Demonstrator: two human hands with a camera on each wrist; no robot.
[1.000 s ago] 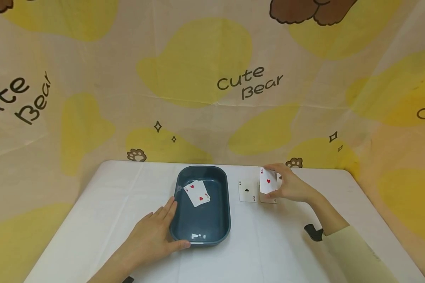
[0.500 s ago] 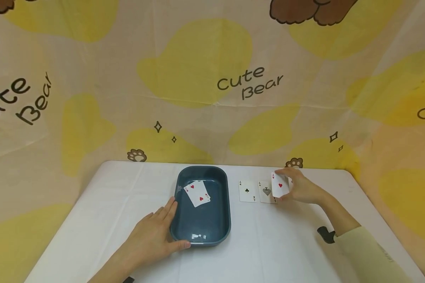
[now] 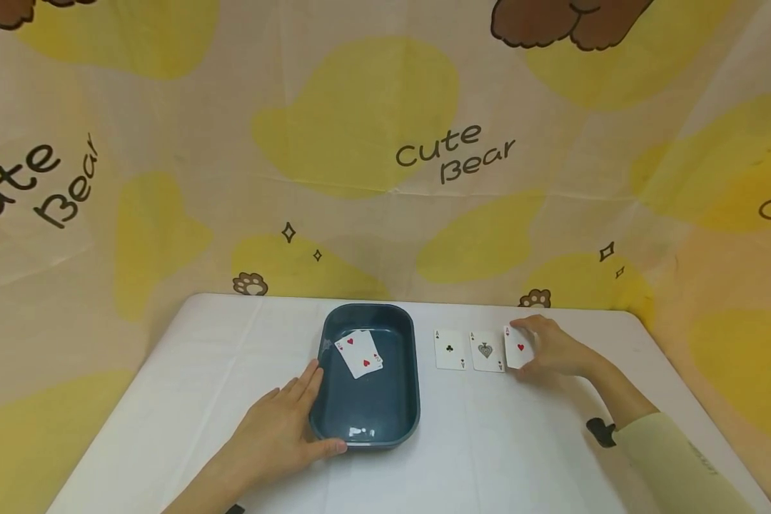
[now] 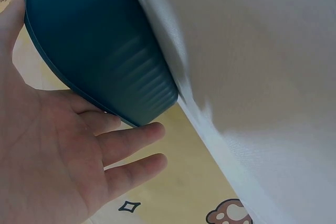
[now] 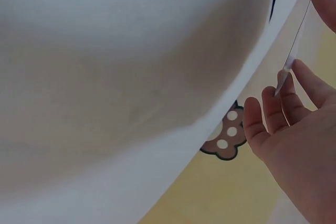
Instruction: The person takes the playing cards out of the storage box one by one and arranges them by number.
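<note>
In the head view my right hand pinches an ace of hearts by its far and near edges, slightly tilted, at the right end of a row. Left of it lie the ace of spades and the ace of clubs, face up. The right wrist view shows the held card edge-on between thumb and fingers. My left hand rests against the left side of a dark blue tray, its fingers straight and the thumb at the near rim. A two of hearts lies in the tray over at least one other card.
A white cloth covers the table. Close behind its back edge hangs a yellow and beige patterned curtain with bear prints. The tray stands left of the card row, with a narrow strip of cloth between them.
My right hand has carried the ace of hearts rightward and lower, from over the ace of spades to beside it, uncovering the spade. The left hand and tray have stayed in place.
</note>
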